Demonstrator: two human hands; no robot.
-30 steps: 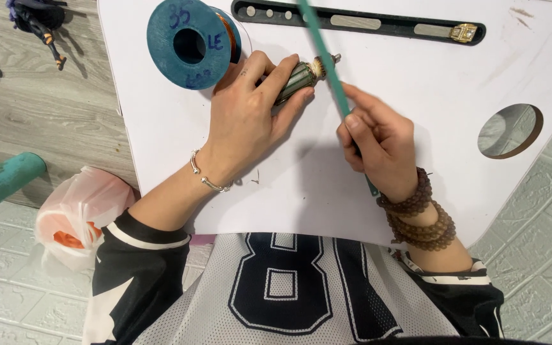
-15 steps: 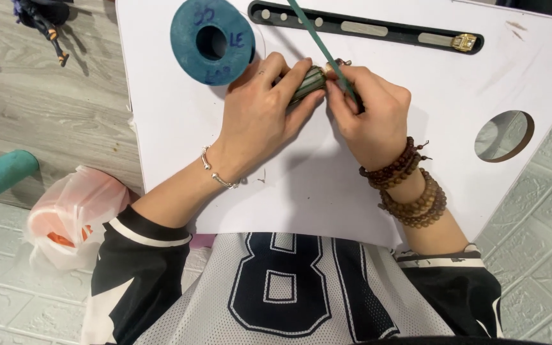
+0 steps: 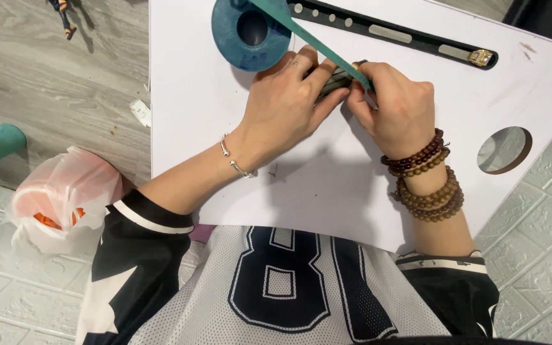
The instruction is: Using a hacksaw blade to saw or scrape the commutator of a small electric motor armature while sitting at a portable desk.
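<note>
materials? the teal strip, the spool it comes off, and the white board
Teal strip: looks like thin matte plastic or woven tape; flat, pulled taut from the spool to the right hand.
Spool: dull blue-green, probably plastic or card; scuffed face.
White board: smooth laminate or plastic, faint sheen, round cut-out.

On the lap table (image 3: 352,191), the tape roll (image 3: 250,35) lies at the far left, with the slotted strip (image 3: 404,35) to its right along the far edge. A round hole (image 3: 505,150) sits near the table's right edge. Left of the table, a plastic bag (image 3: 65,198) rests on the floor (image 3: 52,83).
</note>
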